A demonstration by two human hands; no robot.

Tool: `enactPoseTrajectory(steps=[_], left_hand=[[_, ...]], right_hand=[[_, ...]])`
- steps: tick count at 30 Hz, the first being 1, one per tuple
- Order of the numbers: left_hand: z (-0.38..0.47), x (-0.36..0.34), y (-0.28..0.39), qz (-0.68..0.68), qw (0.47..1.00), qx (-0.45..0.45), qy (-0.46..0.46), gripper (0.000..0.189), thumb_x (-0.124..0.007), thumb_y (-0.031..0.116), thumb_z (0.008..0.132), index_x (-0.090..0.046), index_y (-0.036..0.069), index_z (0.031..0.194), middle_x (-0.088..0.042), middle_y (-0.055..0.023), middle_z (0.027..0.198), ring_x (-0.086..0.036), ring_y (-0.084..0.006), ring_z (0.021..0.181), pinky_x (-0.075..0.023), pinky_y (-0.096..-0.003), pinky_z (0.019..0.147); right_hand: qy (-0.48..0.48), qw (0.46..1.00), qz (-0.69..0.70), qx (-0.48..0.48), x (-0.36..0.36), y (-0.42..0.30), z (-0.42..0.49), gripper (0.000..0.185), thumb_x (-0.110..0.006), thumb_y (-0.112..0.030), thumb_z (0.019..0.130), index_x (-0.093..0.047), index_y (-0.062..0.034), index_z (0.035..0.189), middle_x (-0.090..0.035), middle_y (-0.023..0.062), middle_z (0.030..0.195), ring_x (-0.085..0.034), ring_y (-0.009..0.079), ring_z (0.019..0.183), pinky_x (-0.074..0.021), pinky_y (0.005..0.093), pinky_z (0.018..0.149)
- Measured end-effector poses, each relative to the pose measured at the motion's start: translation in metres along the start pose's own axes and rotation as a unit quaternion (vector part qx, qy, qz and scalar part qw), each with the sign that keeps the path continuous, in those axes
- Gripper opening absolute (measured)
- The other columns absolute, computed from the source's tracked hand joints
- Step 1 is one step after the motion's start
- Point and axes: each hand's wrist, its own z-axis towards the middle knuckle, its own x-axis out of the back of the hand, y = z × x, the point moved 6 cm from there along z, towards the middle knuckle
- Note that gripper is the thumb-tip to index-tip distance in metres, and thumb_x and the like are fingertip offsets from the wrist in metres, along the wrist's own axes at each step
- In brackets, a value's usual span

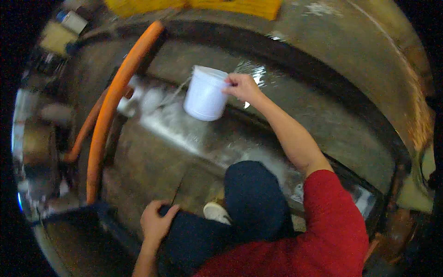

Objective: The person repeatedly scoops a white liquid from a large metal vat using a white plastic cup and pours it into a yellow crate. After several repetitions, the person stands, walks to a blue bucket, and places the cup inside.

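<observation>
My right hand (244, 88) grips the rim of a white plastic bucket (206, 95) at its right side. The bucket is tilted slightly and hangs over a long metal tray or trough (169, 133) with a whitish, shiny surface. What the bucket holds cannot be told. A thin cord or handle runs from its left side toward a blurred pale object (152, 98) on the tray's left end. My left hand (157, 220) rests on my left knee, thumb apart from the fingers, holding nothing.
A thick orange hose or padded tube (116, 100) curves upward at the left. A dark raised border (311, 65) arcs round the floor area beyond the tray. Farther off lies a yellow object (235, 7). Wet, shiny patches show on the floor. My shoe (216, 212) is close to the tray.
</observation>
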Motion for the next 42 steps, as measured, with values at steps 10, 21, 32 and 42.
enactPoseTrajectory(steps=[10,21,32,42], left_hand=[[0.004,-0.009,-0.031,-0.036,0.999,-0.010,-0.002,0.037,-0.087,0.031,0.080,-0.075,-0.001,0.097,-0.075,-0.0137,0.096,-0.070,-0.0268,0.090,-0.0533,-0.0386,0.085],[0.000,-0.008,-0.019,-0.070,0.997,0.010,-0.026,0.033,-0.086,0.024,0.081,-0.074,-0.001,0.100,-0.073,-0.0126,0.096,-0.067,-0.0253,0.090,-0.0517,-0.0366,0.087],[-0.030,-0.002,-0.038,-0.055,0.998,0.016,0.011,0.033,-0.085,0.026,0.080,-0.074,0.003,0.100,-0.073,-0.0128,0.104,-0.069,-0.0298,0.100,-0.0523,-0.0380,0.090],[-0.051,0.011,-0.063,-0.072,0.997,0.028,0.012,0.033,-0.086,0.022,0.078,-0.073,0.001,0.101,-0.073,-0.0150,0.108,-0.068,-0.0313,0.102,-0.0520,-0.0373,0.092]], right_hand=[[0.419,0.761,0.490,-0.069,0.409,0.025,0.000,0.043,-0.054,-0.021,0.104,-0.046,0.0011,0.140,-0.058,0.0202,0.134,-0.055,0.0401,0.128,-0.0489,0.0695,0.104],[0.127,0.945,0.297,-0.044,0.237,-0.048,0.037,0.027,-0.075,-0.023,0.092,-0.065,-0.0033,0.108,-0.069,0.0097,0.105,-0.067,0.0260,0.098,-0.0567,0.0499,0.089],[-0.529,0.724,-0.383,-0.223,-0.072,0.129,-0.379,0.029,-0.059,-0.029,0.089,-0.075,-0.0102,0.104,-0.074,0.0169,0.103,-0.071,0.0368,0.102,-0.0563,0.0496,0.084],[-0.605,0.655,-0.426,-0.156,-0.150,0.215,-0.374,0.025,-0.071,-0.017,0.080,-0.079,-0.0116,0.104,-0.077,0.0125,0.108,-0.074,0.0313,0.101,-0.0587,0.0456,0.081]])
